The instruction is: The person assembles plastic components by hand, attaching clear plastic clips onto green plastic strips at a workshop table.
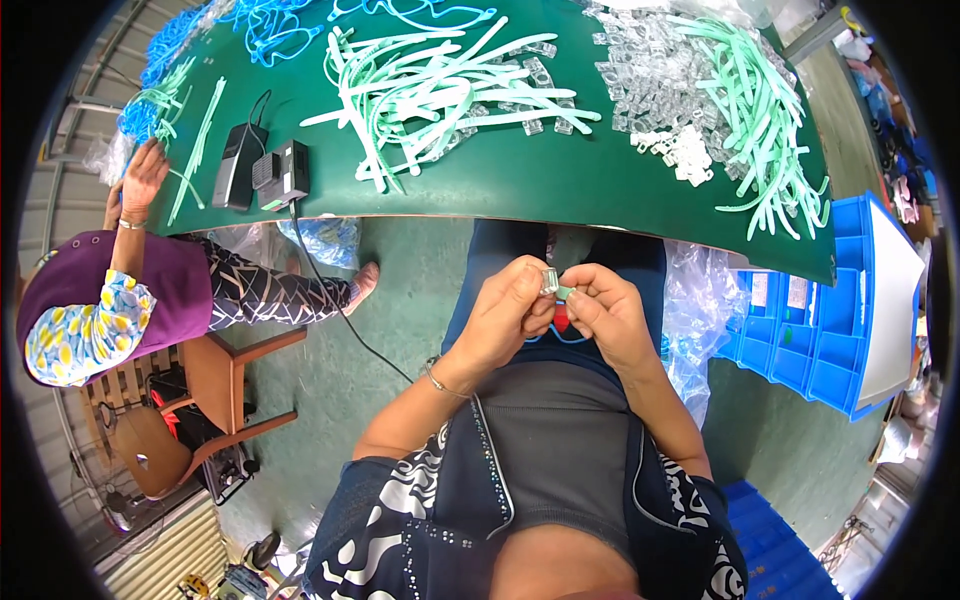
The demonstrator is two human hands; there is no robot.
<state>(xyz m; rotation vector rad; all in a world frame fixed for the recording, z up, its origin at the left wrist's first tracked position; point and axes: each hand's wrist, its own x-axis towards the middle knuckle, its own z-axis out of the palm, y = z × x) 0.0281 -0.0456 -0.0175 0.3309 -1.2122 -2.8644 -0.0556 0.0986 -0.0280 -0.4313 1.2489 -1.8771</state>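
Observation:
My left hand pinches a small clear plastic piece between thumb and forefinger, above my lap. Close beside it, my right hand is closed on a short mint-green strip, its end pointing at the clear piece. Whether the two touch I cannot tell. Below my fingers something red and a thin blue strand show, partly hidden by the hands. Past my hands, a heap of mint-green strips lies on the green table, with several clear pieces among them.
At the table's right lie clear pieces, small white parts and more green strips. Black boxes with a cable stand left, blue strands behind. A co-worker sits left. Blue bins stand right.

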